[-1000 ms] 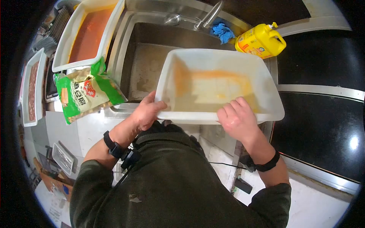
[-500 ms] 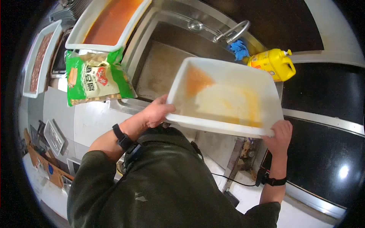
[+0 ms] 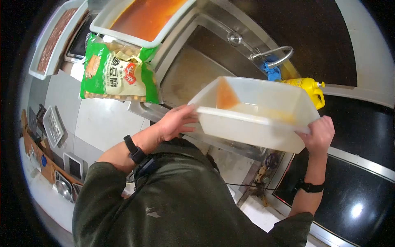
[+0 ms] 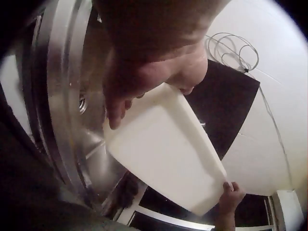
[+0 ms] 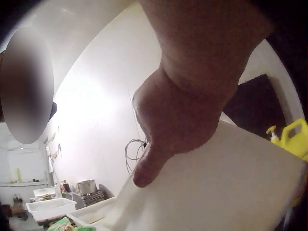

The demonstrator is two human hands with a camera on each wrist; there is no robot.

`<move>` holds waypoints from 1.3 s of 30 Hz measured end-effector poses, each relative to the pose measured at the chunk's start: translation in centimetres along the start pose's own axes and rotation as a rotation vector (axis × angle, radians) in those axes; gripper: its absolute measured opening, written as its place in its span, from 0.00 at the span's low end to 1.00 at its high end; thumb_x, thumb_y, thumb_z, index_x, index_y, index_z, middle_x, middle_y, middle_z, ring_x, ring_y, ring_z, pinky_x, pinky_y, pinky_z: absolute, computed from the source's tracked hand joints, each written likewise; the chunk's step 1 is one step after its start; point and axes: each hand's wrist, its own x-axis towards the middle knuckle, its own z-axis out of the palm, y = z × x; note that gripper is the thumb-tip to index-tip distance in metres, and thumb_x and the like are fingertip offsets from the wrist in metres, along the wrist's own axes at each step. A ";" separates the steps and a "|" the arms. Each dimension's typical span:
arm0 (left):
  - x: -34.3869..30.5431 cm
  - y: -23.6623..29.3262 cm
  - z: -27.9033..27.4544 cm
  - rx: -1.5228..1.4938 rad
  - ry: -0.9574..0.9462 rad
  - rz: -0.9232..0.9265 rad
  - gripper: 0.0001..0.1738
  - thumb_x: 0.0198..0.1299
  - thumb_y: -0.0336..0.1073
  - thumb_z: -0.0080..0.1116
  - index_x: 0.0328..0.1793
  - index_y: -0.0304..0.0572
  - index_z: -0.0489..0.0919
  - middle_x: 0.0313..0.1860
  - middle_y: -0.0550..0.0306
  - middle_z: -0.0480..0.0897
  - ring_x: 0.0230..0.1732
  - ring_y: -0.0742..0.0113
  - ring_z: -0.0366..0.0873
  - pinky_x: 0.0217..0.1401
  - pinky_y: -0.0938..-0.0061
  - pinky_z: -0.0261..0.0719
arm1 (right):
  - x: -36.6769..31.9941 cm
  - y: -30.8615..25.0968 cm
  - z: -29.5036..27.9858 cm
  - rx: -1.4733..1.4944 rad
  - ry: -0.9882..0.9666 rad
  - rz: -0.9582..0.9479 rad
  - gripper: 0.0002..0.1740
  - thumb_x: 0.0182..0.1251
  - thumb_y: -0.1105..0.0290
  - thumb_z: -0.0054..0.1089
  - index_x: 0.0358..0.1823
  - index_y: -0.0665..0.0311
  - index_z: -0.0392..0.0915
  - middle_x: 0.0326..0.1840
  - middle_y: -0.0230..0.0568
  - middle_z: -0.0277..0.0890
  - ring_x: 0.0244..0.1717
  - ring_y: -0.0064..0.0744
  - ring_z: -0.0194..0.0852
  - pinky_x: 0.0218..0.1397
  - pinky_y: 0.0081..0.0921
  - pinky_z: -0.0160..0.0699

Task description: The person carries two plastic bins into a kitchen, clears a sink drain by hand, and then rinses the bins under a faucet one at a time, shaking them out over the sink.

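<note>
A white plastic tub (image 3: 247, 125) with orange-yellow residue inside is held up over the sink's front edge, its outer front wall facing me in the head view. My left hand (image 3: 176, 122) holds its left end, thumb at the rim and fingers along the outside. My right hand (image 3: 320, 135) grips the rim at the right front corner. In the left wrist view, the tub's pale underside (image 4: 159, 144) stretches from the left hand to the right hand (image 4: 231, 198). The right thumb (image 5: 147, 171) lies against the outer wall in the right wrist view.
Behind the tub lies a steel sink (image 3: 181, 70) with a curved faucet (image 3: 284, 53), a blue cloth (image 3: 272, 72) and a yellow pump jug (image 3: 306, 86). To the left are a green food bag (image 3: 119, 74), a tub of orange-red liquid (image 3: 123, 37) and a tray of reddish pieces (image 3: 43, 75).
My right hand has moved from the middle of the tub's front rim to its right corner. The tub has tilted back, baring its front wall. The head view has shifted.
</note>
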 end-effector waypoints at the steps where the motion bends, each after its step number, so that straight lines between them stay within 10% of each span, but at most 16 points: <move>1: -0.7 0.3 -0.9 0.009 -0.004 0.022 0.32 0.67 0.52 0.51 0.68 0.39 0.63 0.62 0.50 0.71 0.64 0.54 0.69 0.65 0.57 0.68 | 1.3 -0.1 0.2 -0.006 -0.022 -0.035 0.23 0.28 0.60 0.77 0.18 0.62 0.68 0.18 0.39 0.66 0.22 0.45 0.67 0.30 0.36 0.66; 13: -8.6 -0.1 -8.7 -0.052 0.167 0.132 0.22 0.67 0.49 0.51 0.57 0.41 0.71 0.52 0.51 0.77 0.54 0.57 0.76 0.55 0.59 0.75 | 10.9 -1.5 5.6 -0.030 0.106 -0.199 0.28 0.34 0.52 0.76 0.10 0.60 0.62 0.12 0.39 0.61 0.17 0.42 0.64 0.29 0.34 0.66; 39: -7.1 0.3 -8.3 0.084 0.200 0.052 0.17 0.64 0.48 0.57 0.49 0.44 0.77 0.46 0.59 0.80 0.47 0.68 0.78 0.49 0.72 0.76 | 7.4 -0.7 1.8 0.179 -0.135 -0.079 0.22 0.25 0.65 0.78 0.12 0.62 0.68 0.15 0.40 0.68 0.20 0.45 0.69 0.28 0.36 0.69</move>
